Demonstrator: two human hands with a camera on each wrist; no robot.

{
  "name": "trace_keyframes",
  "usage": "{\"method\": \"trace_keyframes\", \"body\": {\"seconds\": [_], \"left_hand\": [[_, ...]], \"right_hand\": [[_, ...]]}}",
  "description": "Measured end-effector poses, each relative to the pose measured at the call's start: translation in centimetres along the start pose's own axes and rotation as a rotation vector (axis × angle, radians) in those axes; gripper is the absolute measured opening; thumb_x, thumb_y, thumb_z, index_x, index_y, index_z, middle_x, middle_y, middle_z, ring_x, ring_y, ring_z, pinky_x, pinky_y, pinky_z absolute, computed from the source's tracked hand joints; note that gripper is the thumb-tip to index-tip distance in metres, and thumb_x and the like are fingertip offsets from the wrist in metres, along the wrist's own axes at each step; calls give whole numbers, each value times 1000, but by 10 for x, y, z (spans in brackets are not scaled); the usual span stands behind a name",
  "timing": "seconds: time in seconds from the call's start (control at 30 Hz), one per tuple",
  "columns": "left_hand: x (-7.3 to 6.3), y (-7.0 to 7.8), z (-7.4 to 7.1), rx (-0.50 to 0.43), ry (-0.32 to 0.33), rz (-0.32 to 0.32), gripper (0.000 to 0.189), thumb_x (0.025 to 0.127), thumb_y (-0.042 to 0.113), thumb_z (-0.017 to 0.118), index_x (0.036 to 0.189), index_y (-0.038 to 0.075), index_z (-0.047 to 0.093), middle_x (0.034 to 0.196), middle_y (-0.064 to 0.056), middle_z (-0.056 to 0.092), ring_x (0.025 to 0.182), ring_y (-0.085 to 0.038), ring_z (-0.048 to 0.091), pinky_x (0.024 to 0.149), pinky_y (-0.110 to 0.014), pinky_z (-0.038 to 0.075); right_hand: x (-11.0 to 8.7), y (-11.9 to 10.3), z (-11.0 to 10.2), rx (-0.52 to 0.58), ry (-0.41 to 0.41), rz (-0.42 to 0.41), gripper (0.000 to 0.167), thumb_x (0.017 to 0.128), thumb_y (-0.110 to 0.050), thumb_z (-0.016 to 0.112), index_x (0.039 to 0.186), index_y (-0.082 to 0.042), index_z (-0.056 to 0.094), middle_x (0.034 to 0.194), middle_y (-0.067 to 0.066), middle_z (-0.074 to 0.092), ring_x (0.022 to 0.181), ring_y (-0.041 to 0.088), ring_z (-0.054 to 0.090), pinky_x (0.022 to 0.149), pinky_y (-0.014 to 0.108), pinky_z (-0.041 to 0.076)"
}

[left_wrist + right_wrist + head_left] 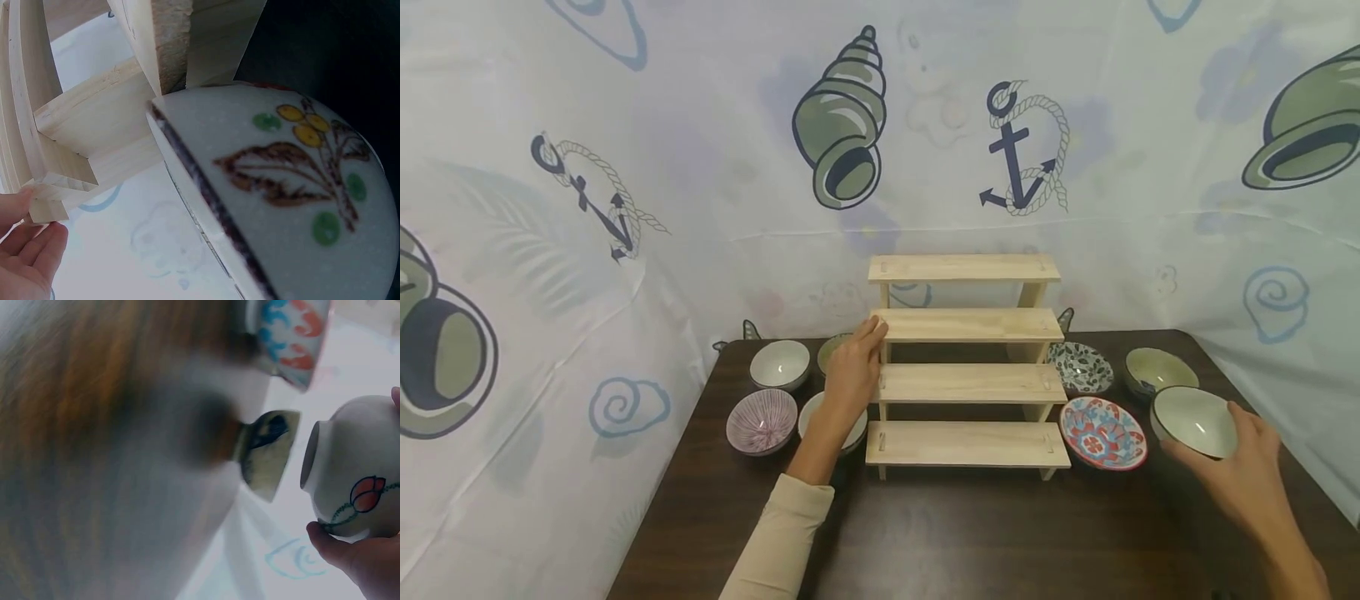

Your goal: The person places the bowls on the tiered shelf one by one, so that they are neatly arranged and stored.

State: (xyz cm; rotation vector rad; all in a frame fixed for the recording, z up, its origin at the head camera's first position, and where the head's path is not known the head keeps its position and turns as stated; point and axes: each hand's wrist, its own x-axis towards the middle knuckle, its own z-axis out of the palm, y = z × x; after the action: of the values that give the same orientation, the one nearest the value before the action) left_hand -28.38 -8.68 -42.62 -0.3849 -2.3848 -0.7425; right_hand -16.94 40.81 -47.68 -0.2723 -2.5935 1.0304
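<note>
My left hand [848,371] pinches the left end of a board, second from the top, on a pale wooden tiered display stand [970,383]. In the left wrist view the thumb and fingertips [53,244] close on that wooden end. Off to the right, my right hand [1251,467] grips a white bowl [1195,421] by its side, thumb low and fingers at the rim. In the right wrist view this bowl [359,462] shows a red bud painted outside and is held off the table. The stand's boards carry nothing.
Left of the stand are a white bowl [779,365], a purple-striped bowl [762,422], a green bowl [829,350] and another white bowl [856,429] partly behind my forearm. To the right sit a black-patterned bowl [1080,367], a red-blue bowl [1103,433] and an olive bowl [1161,368].
</note>
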Motion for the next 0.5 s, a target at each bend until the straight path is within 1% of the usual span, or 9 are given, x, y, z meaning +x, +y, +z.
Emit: {"method": "trace_keyframes", "body": {"seconds": [0.13,0.37,0.5], "left_hand": [[0,-1,1,-9,2,2,30,100,4,64,129,3,72,141,-16,65,129,-35,64,102,-51,56],[0,-2,2,-1,8,6,30,100,4,64,129,2,72,140,-17,66,128,-35,65,101,-51,56],[0,-1,2,-2,0,-2,30,100,4,64,130,3,71,140,-16,66,130,-35,64,102,-51,55]], "right_hand": [[-2,-15,-2,18,-1,-33,109,83,-32,83,162,5,17,158,42,14,137,61,21,97,74,28],[-7,-42,-6,38,8,-86,108,82,-30,84,163,0,19,158,40,16,134,60,24,96,75,28],[-10,-56,-8,50,18,-105,108,82,-29,85,164,-3,20,160,38,16,136,60,25,100,76,28]]}}
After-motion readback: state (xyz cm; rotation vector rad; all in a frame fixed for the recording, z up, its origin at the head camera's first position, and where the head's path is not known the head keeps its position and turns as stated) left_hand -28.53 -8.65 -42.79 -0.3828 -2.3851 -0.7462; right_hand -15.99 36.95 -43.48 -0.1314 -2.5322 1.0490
